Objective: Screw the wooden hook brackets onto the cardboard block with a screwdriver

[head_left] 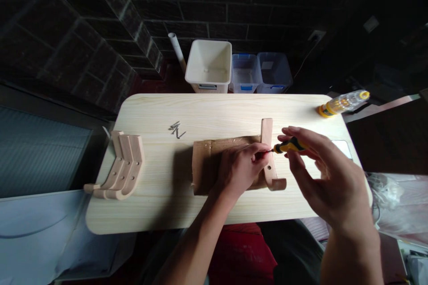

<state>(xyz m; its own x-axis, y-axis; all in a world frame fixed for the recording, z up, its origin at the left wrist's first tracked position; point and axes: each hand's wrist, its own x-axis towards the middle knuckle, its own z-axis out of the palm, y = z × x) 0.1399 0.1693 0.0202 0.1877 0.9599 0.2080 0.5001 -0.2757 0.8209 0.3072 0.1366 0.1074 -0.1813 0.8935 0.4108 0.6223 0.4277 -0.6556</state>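
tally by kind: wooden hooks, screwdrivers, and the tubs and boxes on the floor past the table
Wooden hooks: 4
Screwdriver: 1
Cream tub: 1
Clear boxes: 2
Total: 8

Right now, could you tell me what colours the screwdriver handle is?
The handle is yellow and black, seen in the head view.

Screwdriver [292, 145]: yellow-black | table [220, 118]: pale-grained | bin [208, 61]: cream, seemingly
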